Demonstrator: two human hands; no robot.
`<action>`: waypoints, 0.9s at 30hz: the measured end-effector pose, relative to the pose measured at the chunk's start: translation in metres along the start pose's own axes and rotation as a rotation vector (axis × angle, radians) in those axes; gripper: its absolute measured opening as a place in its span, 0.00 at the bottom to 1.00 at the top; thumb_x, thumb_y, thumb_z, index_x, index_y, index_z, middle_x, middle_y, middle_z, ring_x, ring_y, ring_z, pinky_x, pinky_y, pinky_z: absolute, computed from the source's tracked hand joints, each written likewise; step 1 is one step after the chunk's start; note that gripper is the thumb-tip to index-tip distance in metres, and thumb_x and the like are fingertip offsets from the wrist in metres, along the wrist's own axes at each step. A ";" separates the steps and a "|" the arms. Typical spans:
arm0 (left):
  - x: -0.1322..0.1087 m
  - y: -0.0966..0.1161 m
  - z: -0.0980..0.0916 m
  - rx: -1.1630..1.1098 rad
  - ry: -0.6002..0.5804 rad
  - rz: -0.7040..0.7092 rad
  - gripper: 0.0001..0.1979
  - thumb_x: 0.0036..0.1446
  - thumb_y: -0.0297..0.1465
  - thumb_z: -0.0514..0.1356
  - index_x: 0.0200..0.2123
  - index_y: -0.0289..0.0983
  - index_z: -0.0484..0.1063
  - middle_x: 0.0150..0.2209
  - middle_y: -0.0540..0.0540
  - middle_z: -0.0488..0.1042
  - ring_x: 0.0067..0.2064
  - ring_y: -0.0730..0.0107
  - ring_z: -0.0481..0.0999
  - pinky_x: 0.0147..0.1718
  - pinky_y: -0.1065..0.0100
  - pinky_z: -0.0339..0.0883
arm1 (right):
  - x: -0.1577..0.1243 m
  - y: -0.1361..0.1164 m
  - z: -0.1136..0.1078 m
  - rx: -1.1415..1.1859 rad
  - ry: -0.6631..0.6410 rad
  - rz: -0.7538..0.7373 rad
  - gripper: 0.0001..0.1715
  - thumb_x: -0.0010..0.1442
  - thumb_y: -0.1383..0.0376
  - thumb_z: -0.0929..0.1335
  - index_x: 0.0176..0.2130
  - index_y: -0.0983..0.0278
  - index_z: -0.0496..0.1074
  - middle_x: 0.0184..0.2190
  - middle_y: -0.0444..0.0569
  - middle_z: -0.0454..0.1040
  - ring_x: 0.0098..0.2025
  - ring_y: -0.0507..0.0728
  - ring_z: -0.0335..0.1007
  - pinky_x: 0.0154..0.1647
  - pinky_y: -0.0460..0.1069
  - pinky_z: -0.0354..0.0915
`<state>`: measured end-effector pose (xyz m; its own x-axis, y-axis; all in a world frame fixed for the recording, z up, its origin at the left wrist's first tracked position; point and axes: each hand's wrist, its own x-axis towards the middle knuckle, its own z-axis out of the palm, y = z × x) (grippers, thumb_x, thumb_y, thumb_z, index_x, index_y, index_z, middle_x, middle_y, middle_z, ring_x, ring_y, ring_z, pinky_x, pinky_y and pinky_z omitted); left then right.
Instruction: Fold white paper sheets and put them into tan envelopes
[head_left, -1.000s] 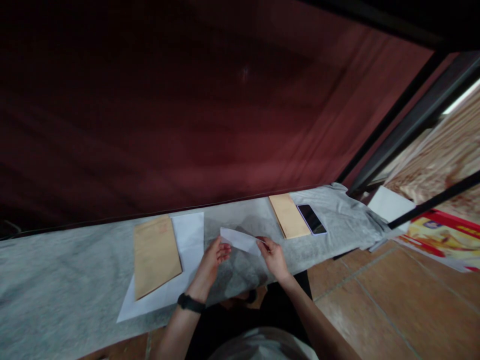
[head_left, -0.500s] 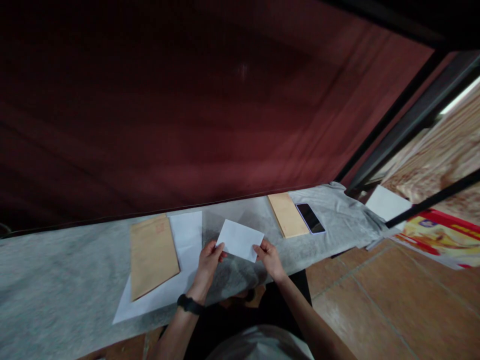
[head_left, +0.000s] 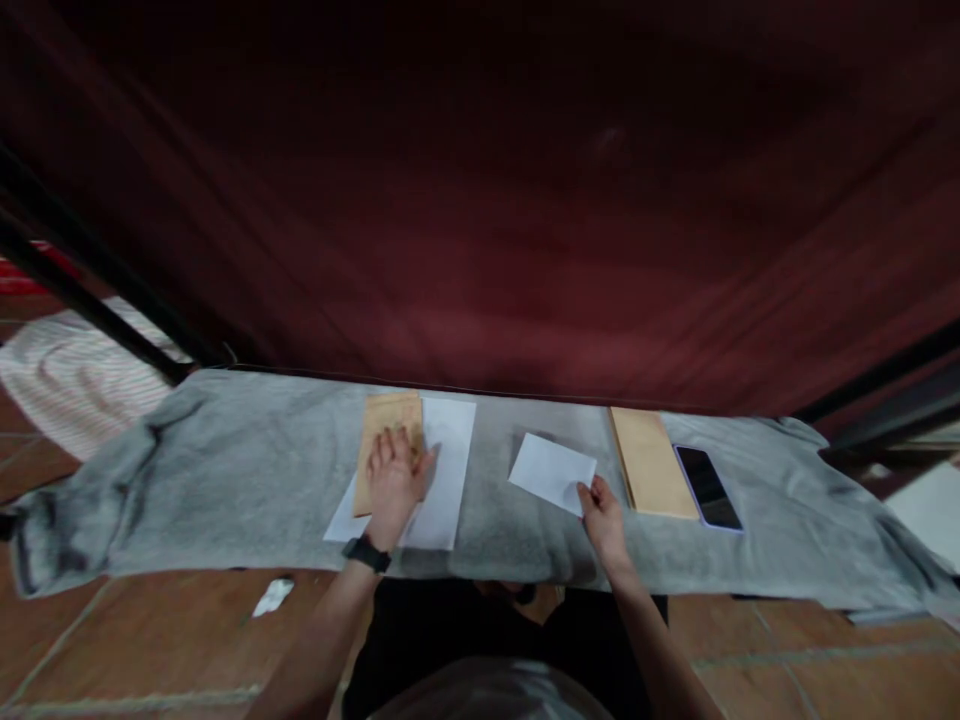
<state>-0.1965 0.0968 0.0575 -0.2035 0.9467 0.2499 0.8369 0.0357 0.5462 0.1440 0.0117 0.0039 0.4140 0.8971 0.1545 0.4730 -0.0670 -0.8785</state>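
Observation:
My left hand [head_left: 393,482], with a dark band on the wrist, lies spread on a brown envelope [head_left: 377,420]. Beneath that envelope are white paper sheets [head_left: 448,470], showing on both sides of it. My right hand [head_left: 602,515] pinches the lower right corner of a folded-looking white paper [head_left: 553,470] just above the grey cloth. To the right of this hand is a stack of brown envelopes [head_left: 656,465], lying flat.
A phone [head_left: 709,487] with a purple edge lies right of the envelope stack. Grey cloth [head_left: 247,470] covers the long, narrow surface. Behind it hangs a dark red sheet [head_left: 510,250]. A white scrap [head_left: 273,597] is on the tiled floor.
My left hand has let go of the white paper and moved left onto the brown envelope. My right hand still holds the paper. The view has turned left.

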 end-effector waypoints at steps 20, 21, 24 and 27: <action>0.017 -0.078 -0.040 0.190 -0.053 -0.423 0.25 0.55 0.49 0.57 0.45 0.34 0.69 0.45 0.32 0.76 0.47 0.44 0.77 0.39 0.56 0.68 | -0.006 0.035 0.030 -0.463 0.234 -0.341 0.27 0.69 0.60 0.59 0.64 0.64 0.59 0.61 0.63 0.60 0.63 0.68 0.58 0.59 0.66 0.63; 0.018 -0.078 -0.043 0.172 -0.046 -0.431 0.22 0.54 0.49 0.58 0.41 0.36 0.70 0.43 0.33 0.77 0.46 0.43 0.77 0.38 0.56 0.68 | -0.006 0.035 0.031 -0.468 0.233 -0.339 0.27 0.69 0.61 0.59 0.64 0.64 0.59 0.61 0.63 0.60 0.63 0.67 0.58 0.59 0.66 0.63; 0.021 -0.081 -0.053 -0.073 0.037 -0.483 0.14 0.47 0.42 0.65 0.28 0.39 0.68 0.32 0.42 0.75 0.43 0.46 0.77 0.35 0.60 0.67 | -0.007 0.034 0.032 -0.473 0.233 -0.336 0.27 0.68 0.62 0.59 0.64 0.64 0.59 0.62 0.63 0.60 0.63 0.67 0.58 0.59 0.65 0.62; 0.025 -0.081 -0.060 -0.681 0.169 -0.642 0.15 0.39 0.34 0.69 0.23 0.39 0.64 0.22 0.51 0.69 0.34 0.58 0.77 0.28 0.67 0.65 | -0.007 0.029 0.030 -0.464 0.236 -0.331 0.27 0.68 0.62 0.59 0.64 0.64 0.60 0.63 0.63 0.59 0.63 0.67 0.58 0.59 0.65 0.62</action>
<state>-0.3000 0.0984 0.0671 -0.6371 0.7502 -0.1771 0.0744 0.2886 0.9545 0.1315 0.0169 -0.0367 0.3231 0.7857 0.5275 0.8731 -0.0325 -0.4864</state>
